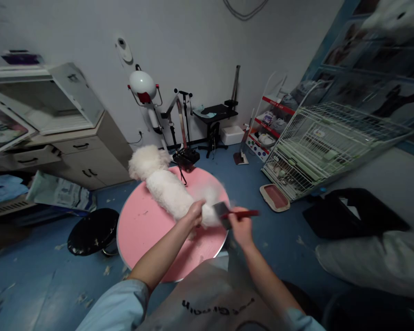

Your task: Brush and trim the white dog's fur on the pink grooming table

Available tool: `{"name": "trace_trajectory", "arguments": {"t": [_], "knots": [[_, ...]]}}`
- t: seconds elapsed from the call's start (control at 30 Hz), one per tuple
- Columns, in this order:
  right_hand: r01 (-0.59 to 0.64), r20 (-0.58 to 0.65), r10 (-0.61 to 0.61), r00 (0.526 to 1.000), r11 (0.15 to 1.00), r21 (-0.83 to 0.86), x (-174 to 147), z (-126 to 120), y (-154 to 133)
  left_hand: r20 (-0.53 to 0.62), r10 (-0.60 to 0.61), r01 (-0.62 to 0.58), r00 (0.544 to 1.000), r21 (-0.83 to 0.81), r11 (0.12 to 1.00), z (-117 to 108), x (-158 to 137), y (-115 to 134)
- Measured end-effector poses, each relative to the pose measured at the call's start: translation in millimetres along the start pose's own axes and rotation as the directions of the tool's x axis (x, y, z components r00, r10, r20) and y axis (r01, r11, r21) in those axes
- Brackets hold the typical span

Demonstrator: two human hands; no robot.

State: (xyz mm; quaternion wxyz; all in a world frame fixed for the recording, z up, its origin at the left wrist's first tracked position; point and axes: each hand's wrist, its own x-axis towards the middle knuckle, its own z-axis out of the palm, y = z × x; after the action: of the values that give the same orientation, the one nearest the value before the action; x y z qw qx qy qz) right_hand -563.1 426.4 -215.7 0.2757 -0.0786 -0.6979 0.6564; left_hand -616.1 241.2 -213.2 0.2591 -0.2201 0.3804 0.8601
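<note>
A fluffy white dog (pixel 169 188) stands on the round pink grooming table (pixel 138 230), its head toward the far left and its rear toward me. My left hand (pixel 195 214) is closed on fur at the dog's rear; whether it grips the tail or a hind leg I cannot tell. In my right hand (pixel 240 225) is the red handle of a slicker brush (pixel 222 214). The brush's grey head is against or very close to the white fur beside my left hand. Brush and rear fur are blurred by motion.
To the left stands a black round stool (pixel 93 230) by grey cabinets (pixel 86 156). A white dryer on a stand (pixel 143 85) is behind the table. On the right are a wire cage (pixel 307 151), a pink litter tray (pixel 275 197) and someone's grey-clad leg (pixel 365 262). Hair tufts dot the blue floor.
</note>
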Motion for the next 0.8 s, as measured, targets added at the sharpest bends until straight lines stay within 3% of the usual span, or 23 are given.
{"name": "trace_trajectory", "arguments": {"t": [0.03,0.07,0.13,0.2,0.23,0.3,0.37,0.4,0.47,0.53,0.6,0.67,0.7,0.73,0.8], "knots": [[-0.067,0.125,0.066,0.990,0.998,0.009,-1,8,0,0.023,-0.009,0.009,1.000,0.020,1.000,0,1,0],[-0.120,0.173,0.116,0.978,0.993,0.013,-2,14,1,0.040,-0.007,0.006,0.999,0.034,0.999,-1,2,0],[-0.130,0.054,0.129,0.990,0.991,0.028,0,22,2,0.053,0.027,-0.029,0.998,0.041,0.999,-1,3,0],[-0.032,-0.141,0.037,0.989,0.999,0.036,5,21,1,0.049,0.047,-0.050,0.998,0.042,0.998,-2,4,0],[0.012,-0.177,-0.005,0.984,0.999,0.039,7,20,1,0.045,0.048,-0.050,0.998,0.044,0.998,-1,4,-1],[-0.001,-0.067,0.004,0.998,0.999,0.053,12,17,-1,0.038,0.022,-0.024,0.999,0.052,0.998,-1,3,-1],[-0.115,0.120,0.111,0.987,0.993,0.029,16,15,-1,0.040,0.000,-0.002,0.999,0.053,0.999,0,3,0],[-0.157,0.140,0.154,0.978,0.988,0.013,18,15,-1,0.041,0.003,-0.005,0.999,0.047,0.999,0,2,1],[-0.128,0.004,0.128,0.992,0.992,0.015,18,16,0,0.042,0.033,-0.035,0.999,0.030,0.999,0,2,3],[-0.012,-0.146,0.017,0.989,0.999,0.038,13,19,1,0.032,0.053,-0.054,0.998,0.022,0.998,1,2,4],[0.005,-0.056,-0.002,0.998,0.998,0.056,8,23,1,0.036,0.012,-0.013,0.999,0.036,0.999,1,2,5],[-0.122,0.095,0.116,0.989,0.991,0.057,9,22,0,0.058,-0.016,0.014,0.998,0.045,0.999,0,2,4],[-0.194,0.112,0.187,0.976,0.979,0.059,12,19,-1,0.066,-0.008,0.005,0.998,0.040,0.999,-1,2,4],[-0.240,0.072,0.235,0.969,0.968,0.077,16,15,-2,0.067,0.014,-0.016,0.998,0.028,0.999,-1,2,4],[-0.221,-0.123,0.240,0.963,0.963,0.151,21,5,-5,0.047,0.061,-0.062,0.997,0.002,0.998,-3,2,3]]}}
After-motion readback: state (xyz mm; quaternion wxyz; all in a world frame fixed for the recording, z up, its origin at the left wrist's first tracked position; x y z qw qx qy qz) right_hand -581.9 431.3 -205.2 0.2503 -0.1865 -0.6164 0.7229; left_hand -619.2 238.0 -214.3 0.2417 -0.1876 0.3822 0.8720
